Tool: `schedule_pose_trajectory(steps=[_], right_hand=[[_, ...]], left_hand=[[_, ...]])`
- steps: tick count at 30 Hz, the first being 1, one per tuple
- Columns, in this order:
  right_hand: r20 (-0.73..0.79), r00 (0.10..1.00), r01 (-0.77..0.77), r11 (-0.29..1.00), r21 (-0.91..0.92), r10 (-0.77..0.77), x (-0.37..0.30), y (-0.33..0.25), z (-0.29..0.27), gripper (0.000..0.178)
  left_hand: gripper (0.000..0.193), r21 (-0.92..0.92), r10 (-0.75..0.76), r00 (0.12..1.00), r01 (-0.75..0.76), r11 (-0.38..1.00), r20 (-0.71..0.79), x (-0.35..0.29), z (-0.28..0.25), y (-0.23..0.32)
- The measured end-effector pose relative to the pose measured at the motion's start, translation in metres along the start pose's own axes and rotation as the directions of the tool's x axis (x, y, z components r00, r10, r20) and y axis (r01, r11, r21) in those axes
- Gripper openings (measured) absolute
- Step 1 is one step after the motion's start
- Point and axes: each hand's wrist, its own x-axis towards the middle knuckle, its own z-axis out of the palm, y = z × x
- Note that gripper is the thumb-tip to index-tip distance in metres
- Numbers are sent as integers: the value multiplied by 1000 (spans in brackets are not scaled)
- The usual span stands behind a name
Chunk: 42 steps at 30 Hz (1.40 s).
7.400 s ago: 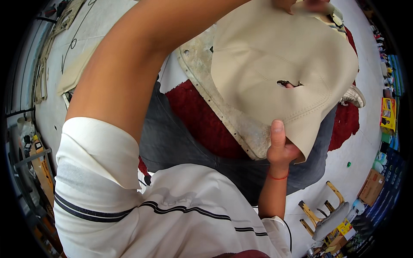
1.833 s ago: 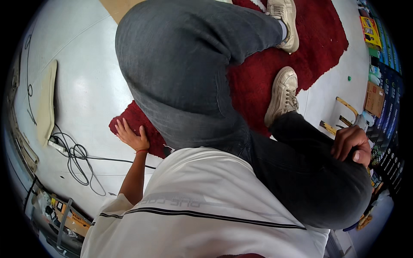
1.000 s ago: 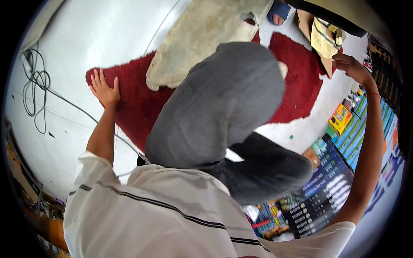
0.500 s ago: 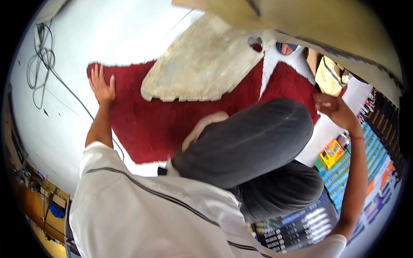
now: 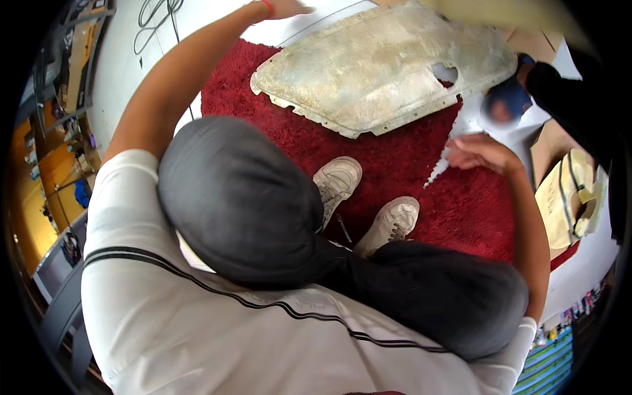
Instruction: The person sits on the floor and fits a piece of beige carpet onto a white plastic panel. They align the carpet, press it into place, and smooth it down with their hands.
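Your right hand [image 5: 482, 153], empty with fingers loosely extended, hangs just short of a long, mottled beige panel [image 5: 375, 72] lying left-to-right on shaggy red carpet [image 5: 434, 217], rightward of your left hand [image 5: 288, 8], whose cropped grip cannot be told.

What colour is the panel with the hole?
The panel is mottled beige and grey, clearest in the head view.
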Motion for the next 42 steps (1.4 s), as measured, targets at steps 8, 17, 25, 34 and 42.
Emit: schedule_pose_trajectory(steps=[8,17,25,34,42], right_hand=[[-124,899,424,759,495,-421,85,18,117,78],[115,815,514,799,312,-568,30,-79,153,75],[-268,918,261,954,-147,-292,51,-201,35,32],[-90,844,513,844,-157,-529,46,-218,39,73],[-128,684,230,379,-896,-718,49,-181,32,49]], left_hand=[[89,-410,-232,965,164,897,-123,-158,65,91],[59,-941,-572,819,160,297,-41,-298,120,55],[59,-976,-629,755,-215,31,-186,-211,186,90],[61,-903,-466,867,-331,-275,-176,-151,214,77],[43,-890,-462,867,-347,-296,-184,-151,260,147]])
